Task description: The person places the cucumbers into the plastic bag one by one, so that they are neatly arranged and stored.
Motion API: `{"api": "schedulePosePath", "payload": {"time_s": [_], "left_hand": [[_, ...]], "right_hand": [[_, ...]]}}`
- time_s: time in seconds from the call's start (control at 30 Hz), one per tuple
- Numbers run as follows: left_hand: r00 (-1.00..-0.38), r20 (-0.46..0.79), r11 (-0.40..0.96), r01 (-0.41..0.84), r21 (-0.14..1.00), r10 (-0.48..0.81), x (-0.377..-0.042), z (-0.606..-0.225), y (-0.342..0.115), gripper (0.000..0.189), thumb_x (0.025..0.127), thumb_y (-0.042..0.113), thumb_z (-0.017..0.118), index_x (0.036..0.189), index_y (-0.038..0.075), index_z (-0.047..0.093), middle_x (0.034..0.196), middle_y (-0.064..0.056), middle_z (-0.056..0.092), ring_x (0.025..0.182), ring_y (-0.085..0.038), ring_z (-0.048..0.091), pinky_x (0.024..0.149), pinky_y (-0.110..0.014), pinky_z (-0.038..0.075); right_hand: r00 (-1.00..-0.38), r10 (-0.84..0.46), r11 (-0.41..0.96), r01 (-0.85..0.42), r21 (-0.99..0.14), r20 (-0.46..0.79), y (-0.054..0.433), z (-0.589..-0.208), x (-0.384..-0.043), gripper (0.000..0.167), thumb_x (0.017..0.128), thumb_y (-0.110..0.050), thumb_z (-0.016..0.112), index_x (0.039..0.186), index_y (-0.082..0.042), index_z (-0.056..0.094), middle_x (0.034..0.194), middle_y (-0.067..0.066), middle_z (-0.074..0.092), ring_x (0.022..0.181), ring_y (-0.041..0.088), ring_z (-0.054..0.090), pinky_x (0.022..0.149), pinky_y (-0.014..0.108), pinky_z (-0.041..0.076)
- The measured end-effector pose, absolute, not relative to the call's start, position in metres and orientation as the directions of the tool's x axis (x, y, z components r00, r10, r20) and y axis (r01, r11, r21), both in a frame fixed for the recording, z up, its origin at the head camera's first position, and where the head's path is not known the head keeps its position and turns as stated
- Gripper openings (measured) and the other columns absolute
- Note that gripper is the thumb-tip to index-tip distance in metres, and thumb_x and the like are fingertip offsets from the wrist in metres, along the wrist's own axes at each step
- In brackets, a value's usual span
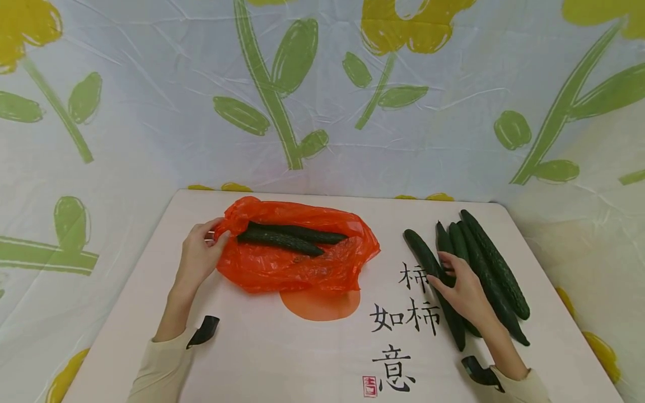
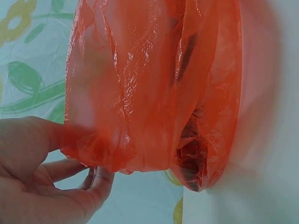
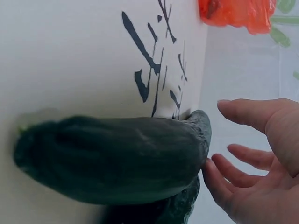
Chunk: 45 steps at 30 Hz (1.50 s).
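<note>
The left hand (image 1: 199, 252) pinches the left end of an orange-red plastic bag (image 1: 252, 274) on the counter (image 1: 262, 347), two dark green cucumbers (image 1: 280, 241) lying on its crumpled film. The right hand (image 1: 466, 291), thumb and fingers spread wide, reaches over the grouped cucumbers (image 1: 487, 280) at the right; whether its fingertips touch them is unclear.

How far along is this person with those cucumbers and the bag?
Seemingly partway, if this is packing.

Looks done: two long, dark green cucumbers lie in the crinkled red-orange plastic bag.

In hand: the left hand pinches the bag's edge; the right hand is at the loose group of dark green cucumbers, fingers spread.

Left to do: probably that group, lying outside the bag.
</note>
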State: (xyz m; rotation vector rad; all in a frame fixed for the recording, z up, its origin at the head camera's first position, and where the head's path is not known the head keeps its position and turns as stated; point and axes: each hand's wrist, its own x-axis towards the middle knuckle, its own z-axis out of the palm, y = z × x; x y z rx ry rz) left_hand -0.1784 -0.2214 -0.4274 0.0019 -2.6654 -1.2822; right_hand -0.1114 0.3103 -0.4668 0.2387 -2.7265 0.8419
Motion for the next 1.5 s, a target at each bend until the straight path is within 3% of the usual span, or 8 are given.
{"api": "schedulePosePath", "payload": {"time_s": [0.1, 0.23, 0.3, 0.53, 0.77, 1.1, 1.3, 1.5], "left_hand": [[-0.984, 0.163, 0.634, 0.077, 0.769, -0.078, -0.178, -0.427, -0.222, 0.043, 0.102, 0.011, 0.063, 0.142, -0.006, 0.055, 0.121, -0.027, 0.055, 0.107, -0.040, 0.058, 0.093, -0.046, 0.054], [-0.984, 0.161, 0.639, 0.077, 0.765, -0.074, -0.179, -0.430, -0.221, 0.043, 0.102, 0.011, 0.064, 0.141, -0.005, 0.056, 0.119, -0.026, 0.056, 0.105, -0.038, 0.058, 0.085, -0.029, 0.051], [-0.985, 0.160, 0.635, 0.080, 0.768, -0.070, -0.180, -0.430, -0.220, 0.043, 0.102, 0.011, 0.064, 0.141, -0.005, 0.056, 0.120, -0.026, 0.056, 0.105, -0.038, 0.058, 0.085, -0.030, 0.051], [-0.986, 0.151, 0.622, 0.079, 0.779, -0.063, -0.179, -0.429, -0.217, 0.044, 0.103, 0.011, 0.062, 0.142, -0.006, 0.055, 0.121, -0.027, 0.055, 0.107, -0.039, 0.058, 0.095, -0.051, 0.053], [-0.988, 0.144, 0.630, 0.075, 0.773, -0.059, -0.177, -0.429, -0.218, 0.044, 0.102, 0.011, 0.063, 0.142, -0.006, 0.055, 0.121, -0.027, 0.055, 0.105, -0.038, 0.057, 0.087, -0.034, 0.052], [-0.990, 0.133, 0.629, 0.068, 0.775, -0.056, -0.176, -0.428, -0.218, 0.045, 0.103, 0.013, 0.063, 0.143, -0.006, 0.055, 0.121, -0.026, 0.055, 0.104, -0.037, 0.057, 0.086, -0.037, 0.053], [-0.988, 0.142, 0.627, 0.076, 0.776, -0.055, -0.175, -0.426, -0.219, 0.044, 0.103, 0.012, 0.063, 0.142, -0.007, 0.055, 0.121, -0.027, 0.055, 0.104, -0.038, 0.057, 0.087, -0.040, 0.053], [-0.988, 0.147, 0.631, 0.082, 0.771, -0.051, -0.175, -0.425, -0.221, 0.044, 0.102, 0.012, 0.063, 0.141, -0.007, 0.055, 0.121, -0.027, 0.056, 0.104, -0.037, 0.057, 0.082, -0.023, 0.048]], "right_hand": [[-0.960, -0.072, 0.823, -0.210, -0.528, 0.270, 0.310, -0.467, -0.110, 0.061, 0.088, -0.003, 0.079, 0.139, 0.013, 0.049, 0.129, 0.034, 0.055, 0.109, 0.049, 0.059, 0.087, 0.063, 0.051], [-0.970, -0.079, 0.841, -0.190, -0.507, 0.231, 0.312, -0.469, -0.109, 0.064, 0.089, -0.004, 0.079, 0.141, 0.015, 0.047, 0.133, 0.036, 0.053, 0.113, 0.051, 0.058, 0.089, 0.064, 0.051], [-0.972, -0.088, 0.844, -0.189, -0.502, 0.219, 0.312, -0.470, -0.109, 0.064, 0.089, -0.003, 0.078, 0.141, 0.016, 0.046, 0.134, 0.038, 0.052, 0.115, 0.052, 0.057, 0.089, 0.064, 0.050], [-0.983, -0.106, 0.880, -0.164, -0.445, 0.153, 0.311, -0.469, -0.110, 0.064, 0.088, 0.000, 0.077, 0.139, 0.021, 0.044, 0.137, 0.043, 0.048, 0.125, 0.060, 0.048, 0.098, 0.068, 0.044], [-0.984, -0.103, 0.912, -0.152, -0.382, 0.145, 0.305, -0.467, -0.112, 0.066, 0.085, 0.002, 0.079, 0.138, 0.021, 0.045, 0.131, 0.042, 0.052, 0.119, 0.058, 0.053, 0.093, 0.065, 0.049], [-0.978, -0.151, 0.945, -0.185, -0.269, 0.144, 0.297, -0.464, -0.120, 0.066, 0.082, 0.003, 0.082, 0.134, 0.022, 0.047, 0.124, 0.042, 0.055, 0.106, 0.056, 0.061, 0.083, 0.059, 0.054], [-0.973, -0.158, 0.941, -0.200, -0.273, 0.169, 0.296, -0.463, -0.121, 0.068, 0.078, -0.001, 0.086, 0.133, 0.019, 0.051, 0.122, 0.039, 0.058, 0.097, 0.053, 0.065, 0.078, 0.059, 0.056], [-0.975, -0.163, 0.915, -0.208, -0.346, 0.152, 0.297, -0.463, -0.120, 0.069, 0.076, -0.007, 0.089, 0.131, 0.018, 0.055, 0.120, 0.036, 0.061, 0.107, 0.054, 0.062, 0.084, 0.060, 0.054]]}}
